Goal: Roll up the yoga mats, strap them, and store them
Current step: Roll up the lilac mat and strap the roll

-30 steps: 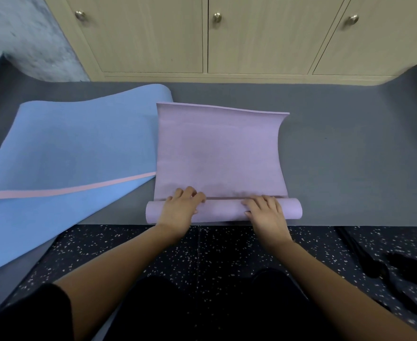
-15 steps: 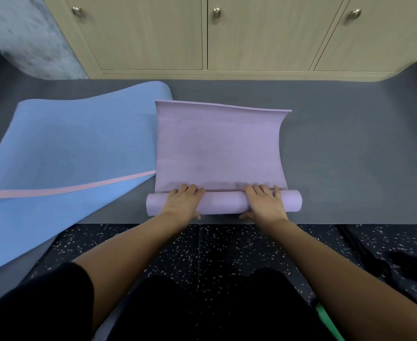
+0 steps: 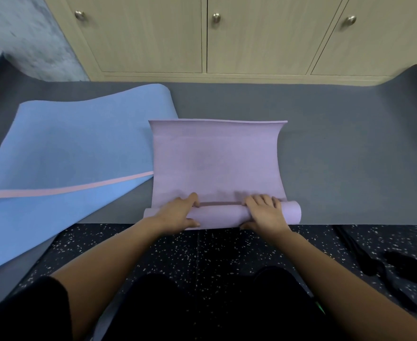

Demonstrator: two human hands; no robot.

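While both hands clamp its rolled near end, the purple mat [image 3: 214, 158] lies on the grey floor mat [image 3: 350, 156].
Set apart, left hand [image 3: 178, 212] and right hand [image 3: 266, 214] curl over the roll; blue mat [image 3: 67, 153] just beside.

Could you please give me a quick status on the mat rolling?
Left hand, right hand grip rolled end of lilac mat. Far stretch not yet rolled. Blue mat against its left edge.

Floor: dark rubber floor [image 3: 202, 254], white-speckled. Wide grey flat mat [image 3: 350, 156] covers far part, reaches cabinet base. On grey mat: pale lilac foam yoga mat [image 3: 214, 158], near end rolled, roll at grey mat's near edge; sky-blue foam yoga mat [image 3: 67, 148] just left, overlapping. Tangled black straps [image 3: 374, 264] on bare floor, right.
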